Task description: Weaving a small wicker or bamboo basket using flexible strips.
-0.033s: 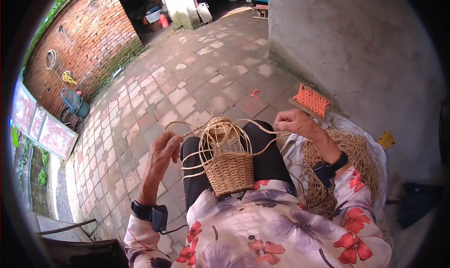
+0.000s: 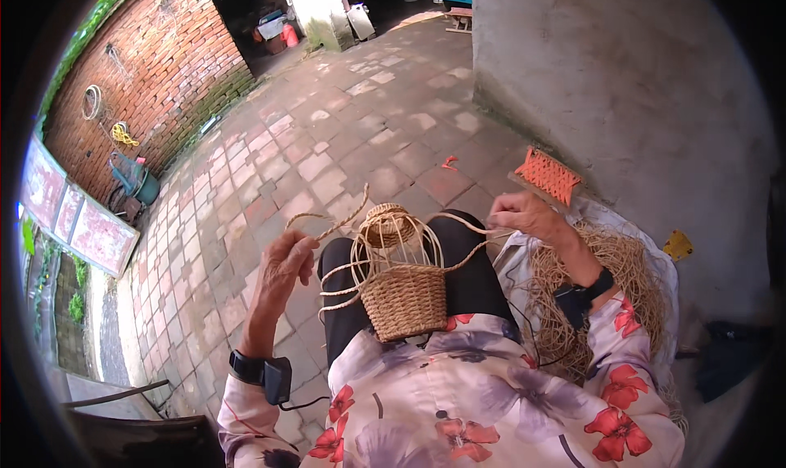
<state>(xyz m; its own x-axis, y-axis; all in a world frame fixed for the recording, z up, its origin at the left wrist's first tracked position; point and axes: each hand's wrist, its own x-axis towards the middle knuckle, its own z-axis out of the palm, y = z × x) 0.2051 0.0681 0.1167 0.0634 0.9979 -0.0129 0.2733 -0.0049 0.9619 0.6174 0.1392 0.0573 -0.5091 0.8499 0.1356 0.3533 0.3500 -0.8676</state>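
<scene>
A woven straw basket (image 2: 403, 304) rests on my lap, with bare curved ribs and a small woven cap (image 2: 385, 226) at the top; loose twisted cords trail from both sides. My left hand (image 2: 291, 259) is closed on a straw cord (image 2: 309, 217) left of the basket, and the cord's free end sticks up above it. My right hand (image 2: 520, 216) pinches another length of straw cord (image 2: 461, 220) to the right of the basket, its fingers curled.
A heap of straw cord (image 2: 598, 304) lies on white cloth at my right, near an orange woven stool (image 2: 548, 177) beside a plastered wall (image 2: 614, 75). Paving (image 2: 295, 124) stretches toward a brick wall (image 2: 147, 83). A panel (image 2: 74, 214) leans at the left.
The loose cord end at the left has flicked upward. My right hand has shifted slightly to the right; my left hand has hardly moved.
</scene>
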